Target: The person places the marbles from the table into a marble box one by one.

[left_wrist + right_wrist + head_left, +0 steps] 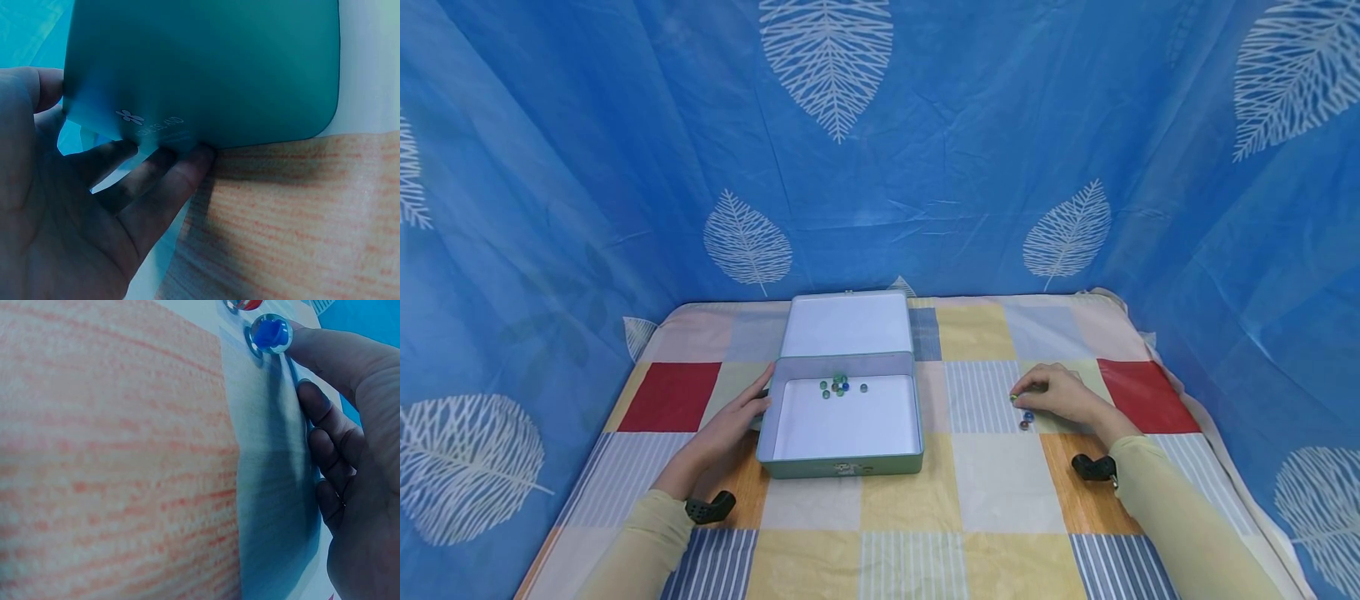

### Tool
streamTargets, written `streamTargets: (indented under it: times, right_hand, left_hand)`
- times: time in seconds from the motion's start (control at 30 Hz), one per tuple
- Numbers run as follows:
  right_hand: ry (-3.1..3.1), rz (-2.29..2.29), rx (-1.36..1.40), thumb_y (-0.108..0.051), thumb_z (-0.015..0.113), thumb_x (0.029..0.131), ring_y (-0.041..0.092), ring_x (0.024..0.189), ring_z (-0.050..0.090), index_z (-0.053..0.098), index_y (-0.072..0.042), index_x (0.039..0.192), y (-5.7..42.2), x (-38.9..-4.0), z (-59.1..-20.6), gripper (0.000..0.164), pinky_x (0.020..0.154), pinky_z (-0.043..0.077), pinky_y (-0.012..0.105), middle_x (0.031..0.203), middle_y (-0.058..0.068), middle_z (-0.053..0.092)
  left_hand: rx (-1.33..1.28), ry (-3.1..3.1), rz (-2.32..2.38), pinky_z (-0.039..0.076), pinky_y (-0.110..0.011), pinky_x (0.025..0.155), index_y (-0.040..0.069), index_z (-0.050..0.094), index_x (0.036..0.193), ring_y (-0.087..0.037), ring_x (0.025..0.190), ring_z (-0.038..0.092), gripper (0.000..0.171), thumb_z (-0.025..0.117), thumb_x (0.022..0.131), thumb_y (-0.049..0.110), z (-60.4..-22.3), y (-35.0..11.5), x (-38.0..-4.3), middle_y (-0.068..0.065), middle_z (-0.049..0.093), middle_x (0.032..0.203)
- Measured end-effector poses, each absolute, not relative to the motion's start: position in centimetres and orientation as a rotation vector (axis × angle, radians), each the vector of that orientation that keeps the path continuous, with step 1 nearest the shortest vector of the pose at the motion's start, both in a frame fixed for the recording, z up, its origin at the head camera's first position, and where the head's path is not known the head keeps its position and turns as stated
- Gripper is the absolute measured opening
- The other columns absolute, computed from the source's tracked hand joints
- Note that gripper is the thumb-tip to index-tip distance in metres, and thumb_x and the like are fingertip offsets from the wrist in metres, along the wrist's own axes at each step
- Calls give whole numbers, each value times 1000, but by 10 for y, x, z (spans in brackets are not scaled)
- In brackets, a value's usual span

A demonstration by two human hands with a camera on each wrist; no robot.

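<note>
A green tin box (842, 467) with a white inside stands with its lid (848, 325) folded back. Against its left side rests my left hand (737, 417), and the left wrist view shows its fairly straight fingers (169, 178) touching the green wall (212, 69). Several glass marbles (840, 392) lie inside, toward the back. At the right, my right hand (1060, 395) pinches a green marble (1014, 398) between thumb and forefinger, close over the cloth. Just below the thumb sits a blue marble (1028, 416), with a reddish one (1024, 425) beside it. The right wrist view hides the green marble.
A patchwork-checked cloth (910, 567) covers the table. Blue curtains (940, 192) with white leaf prints surround it on the back and both sides. A black wrist device (711, 507) is worn at the left wrist, another (1093, 467) at the right.
</note>
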State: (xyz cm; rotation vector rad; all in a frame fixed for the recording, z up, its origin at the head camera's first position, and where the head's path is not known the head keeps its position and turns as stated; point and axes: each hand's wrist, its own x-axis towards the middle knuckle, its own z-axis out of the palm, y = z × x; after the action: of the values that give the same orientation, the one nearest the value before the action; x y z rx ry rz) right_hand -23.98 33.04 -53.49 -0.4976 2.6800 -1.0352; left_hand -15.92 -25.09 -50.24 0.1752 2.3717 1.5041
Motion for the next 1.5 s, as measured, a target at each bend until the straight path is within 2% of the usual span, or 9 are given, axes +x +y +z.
streamTargets:
  times: [0.2, 0.37, 0.63, 0.9, 1.5]
  right_hand:
    - [2686, -1024, -491, -34, 79, 91, 27, 115, 45, 79, -31, 100, 331, -239, -536, 10, 97, 31, 55, 110, -5, 67]
    - [2675, -1038, -497, -33, 79, 91, 27, 115, 45, 79, -31, 101, 331, -239, -536, 10, 97, 32, 55, 110, -5, 67]
    - [2685, -1033, -491, -32, 79, 91, 28, 116, 45, 78, -31, 99, 330, -237, -534, 8, 99, 26, 60, 110, -4, 67]
    - [2690, -1037, -499, -32, 79, 91, 27, 114, 46, 78, -31, 99, 330, -239, -537, 8, 99, 26, 59, 108, -5, 68]
    - [2697, -1030, -496, -31, 79, 91, 27, 113, 46, 78, -31, 98, 329, -239, -535, 7, 99, 27, 59, 107, -6, 68]
  left_hand:
    - [183, 2377, 1503, 13, -71, 116, 37, 10, 165, -38, 155, 8, 60, 38, 112, 34, -502, -251, -159, -1, 2, 172]
    - [188, 2385, 1496, 12, -71, 117, 37, 10, 165, -36, 155, 7, 60, 38, 112, 35, -503, -251, -159, -1, 3, 172]
    - [178, 2371, 1503, 20, -72, 115, 39, 10, 165, -40, 154, 11, 61, 39, 111, 38, -503, -251, -158, -1, 2, 172]
    - [206, 2378, 1508, 12, -69, 118, 32, 9, 166, -34, 156, 5, 61, 39, 112, 35, -503, -252, -159, -1, 3, 172]
    - [207, 2387, 1494, 14, -71, 116, 33, 7, 166, -36, 155, 4, 61, 36, 112, 36, -503, -252, -159, -1, 1, 172]
